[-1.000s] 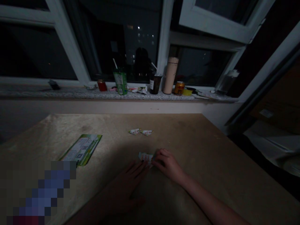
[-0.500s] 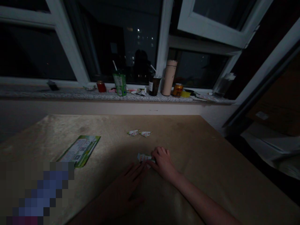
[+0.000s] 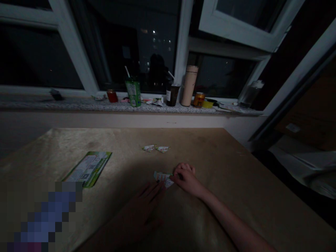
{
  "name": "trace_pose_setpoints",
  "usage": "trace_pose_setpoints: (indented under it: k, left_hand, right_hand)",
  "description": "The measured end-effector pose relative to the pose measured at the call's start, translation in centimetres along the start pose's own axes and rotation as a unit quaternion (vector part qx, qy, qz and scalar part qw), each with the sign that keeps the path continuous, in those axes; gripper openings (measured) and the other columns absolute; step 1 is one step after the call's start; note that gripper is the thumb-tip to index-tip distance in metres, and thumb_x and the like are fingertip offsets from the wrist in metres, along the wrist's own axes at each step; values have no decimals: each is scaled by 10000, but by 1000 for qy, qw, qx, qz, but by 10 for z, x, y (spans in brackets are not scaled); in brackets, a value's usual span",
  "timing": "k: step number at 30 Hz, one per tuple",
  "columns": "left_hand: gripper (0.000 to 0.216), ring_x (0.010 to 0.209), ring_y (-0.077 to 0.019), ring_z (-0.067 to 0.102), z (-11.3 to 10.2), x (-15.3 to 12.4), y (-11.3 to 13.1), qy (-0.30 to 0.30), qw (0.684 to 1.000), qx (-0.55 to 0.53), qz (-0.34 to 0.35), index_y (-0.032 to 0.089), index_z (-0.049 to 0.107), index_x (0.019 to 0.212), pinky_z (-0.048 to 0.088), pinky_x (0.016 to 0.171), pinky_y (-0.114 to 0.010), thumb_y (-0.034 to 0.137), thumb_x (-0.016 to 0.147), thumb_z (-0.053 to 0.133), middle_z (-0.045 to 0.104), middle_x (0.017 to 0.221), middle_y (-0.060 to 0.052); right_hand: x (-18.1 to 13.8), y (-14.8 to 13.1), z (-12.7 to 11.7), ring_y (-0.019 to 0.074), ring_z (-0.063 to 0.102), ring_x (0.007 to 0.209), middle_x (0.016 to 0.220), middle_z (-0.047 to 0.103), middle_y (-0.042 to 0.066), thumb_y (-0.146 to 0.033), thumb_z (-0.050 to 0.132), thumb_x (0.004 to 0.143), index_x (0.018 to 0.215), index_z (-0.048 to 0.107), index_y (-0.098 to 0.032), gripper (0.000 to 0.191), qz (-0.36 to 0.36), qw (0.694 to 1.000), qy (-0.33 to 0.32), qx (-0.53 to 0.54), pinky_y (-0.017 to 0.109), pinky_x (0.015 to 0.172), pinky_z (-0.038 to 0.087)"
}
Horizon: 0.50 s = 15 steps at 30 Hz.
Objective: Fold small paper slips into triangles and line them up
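A small printed wrapper (image 3: 161, 176), white with green and some red, lies on the table in a folded, angular shape. My left hand (image 3: 148, 194) is laid flat with its fingers stretched out, the fingertips resting on the wrapper's lower edge. At the wrapper's right end, my right hand (image 3: 185, 176) has its fingers curled, with thumb and forefinger pinched at the corner. Beyond both hands sit two small folded triangular pieces (image 3: 149, 148) of similar printed material, side by side. The dim light blurs the detail of the fingertips.
A flat green-and-white printed packet (image 3: 90, 168) lies on the brown table (image 3: 210, 150) to the left. Along the granite sill (image 3: 157, 109) stand a green cup (image 3: 133, 92), a dark drink cup (image 3: 172, 96), a pinkish flask (image 3: 189, 85), a red jar (image 3: 112, 96) and a gold can (image 3: 198, 100).
My right hand has shifted slightly right and turned, its fingers more curled, uncovering more of the wrapper's right part. My left hand stays flat in place.
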<state>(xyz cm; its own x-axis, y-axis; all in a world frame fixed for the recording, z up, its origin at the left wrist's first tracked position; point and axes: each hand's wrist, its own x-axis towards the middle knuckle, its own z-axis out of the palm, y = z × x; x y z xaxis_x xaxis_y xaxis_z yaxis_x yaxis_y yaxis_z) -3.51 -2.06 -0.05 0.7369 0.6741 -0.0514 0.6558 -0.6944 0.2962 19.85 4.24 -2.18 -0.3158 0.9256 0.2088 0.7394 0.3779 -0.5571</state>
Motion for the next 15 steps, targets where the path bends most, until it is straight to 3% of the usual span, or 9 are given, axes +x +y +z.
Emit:
trace_pose_setpoints:
  k: [15]
  left_hand:
    - [810,1382,-287,149,2,-2,1,12,1000,-12,6,266,35,1478,163,1123,-458,403,858,538,76,1535,-29]
  right_hand:
    - [0,-9,15,220,463,965,965,559,65,-285,508,909,878,568,-199,109,-71,978,34,-191,412,924,290]
